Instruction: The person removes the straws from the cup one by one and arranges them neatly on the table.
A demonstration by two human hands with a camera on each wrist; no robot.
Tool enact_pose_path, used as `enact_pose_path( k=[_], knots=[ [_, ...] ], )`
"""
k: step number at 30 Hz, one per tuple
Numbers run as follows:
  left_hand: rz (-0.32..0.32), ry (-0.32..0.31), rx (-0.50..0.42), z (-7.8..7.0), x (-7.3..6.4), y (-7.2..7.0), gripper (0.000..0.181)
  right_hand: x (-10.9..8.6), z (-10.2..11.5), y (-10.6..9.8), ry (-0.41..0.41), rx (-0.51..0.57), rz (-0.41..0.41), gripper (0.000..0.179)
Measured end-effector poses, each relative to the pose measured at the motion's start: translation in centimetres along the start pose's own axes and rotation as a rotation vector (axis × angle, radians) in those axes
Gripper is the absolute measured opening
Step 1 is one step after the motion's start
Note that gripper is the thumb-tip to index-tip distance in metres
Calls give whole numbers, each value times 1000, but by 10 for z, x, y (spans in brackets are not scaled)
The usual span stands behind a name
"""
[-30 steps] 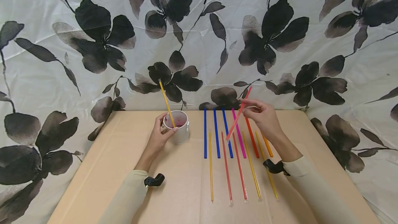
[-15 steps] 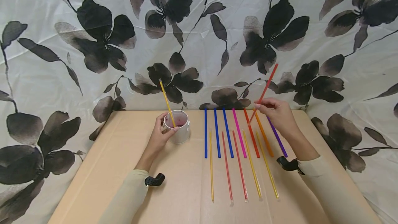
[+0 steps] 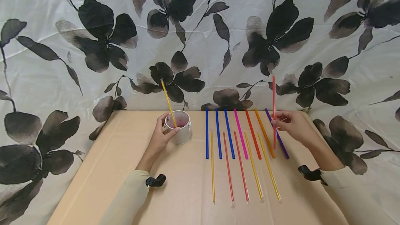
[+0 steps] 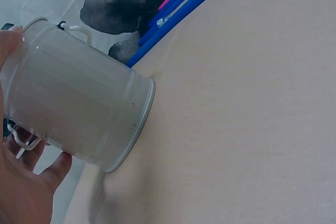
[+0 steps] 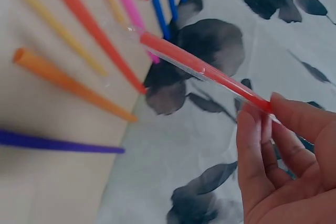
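My left hand (image 3: 158, 137) grips a small white metal pail (image 3: 183, 136) by its left side. A yellow straw (image 3: 167, 97) leans in the pail and rises above the rim. In the left wrist view the pail's side and handle lugs show, with fingers around it. Between thumb and fingertips my right hand (image 3: 297, 127) pinches a red straw (image 3: 274, 96) in a clear wrapper, held nearly upright. In the head view this straw overlaps a thick purple straw (image 3: 283, 147), the rightmost of the back row. The right wrist view shows the wrapped red straw (image 5: 205, 71) reaching out from the fingertips.
Thick straws line the table's back edge, among them blue (image 3: 207, 134), pink (image 3: 241, 134), red (image 3: 253, 134) and orange (image 3: 265, 134). A nearer row holds thin wrapped yellow (image 3: 213, 169) and red (image 3: 228, 167) straws. Behind the table (image 3: 118, 169) hangs a floral cloth (image 3: 218, 65).
The right hand has moved right with the red straw, which has swung from slanted to nearly upright. The orange and purple straws have come into fuller view. The left hand and pail stay put.
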State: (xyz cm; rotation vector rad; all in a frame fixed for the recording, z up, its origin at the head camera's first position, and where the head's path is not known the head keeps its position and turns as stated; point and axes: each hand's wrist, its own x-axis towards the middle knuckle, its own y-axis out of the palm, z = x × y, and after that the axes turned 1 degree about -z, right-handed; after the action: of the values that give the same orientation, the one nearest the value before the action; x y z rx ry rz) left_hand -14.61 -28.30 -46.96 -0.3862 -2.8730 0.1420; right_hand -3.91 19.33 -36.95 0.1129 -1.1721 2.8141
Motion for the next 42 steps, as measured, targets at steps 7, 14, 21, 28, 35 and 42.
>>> enact_pose_path(
  k=[7,14,21,28,35,42],
  knots=[
    [9,6,4,-2,0,0,77,-9,-23,-1,70,62,85,44],
    [11,5,3,-3,0,0,78,-20,-40,8,167,99,162,51],
    [13,4,2,-4,-1,-1,78,-35,-52,18,209,41,179,41],
    [10,10,-4,-3,-3,-2,78,-45,-58,27,257,2,199,33],
    [10,12,-4,-1,-2,-2,79,-53,-65,34,241,-25,207,27],
    [12,19,-9,0,-2,-3,79,-56,-66,41,290,-96,244,29]
  ],
)
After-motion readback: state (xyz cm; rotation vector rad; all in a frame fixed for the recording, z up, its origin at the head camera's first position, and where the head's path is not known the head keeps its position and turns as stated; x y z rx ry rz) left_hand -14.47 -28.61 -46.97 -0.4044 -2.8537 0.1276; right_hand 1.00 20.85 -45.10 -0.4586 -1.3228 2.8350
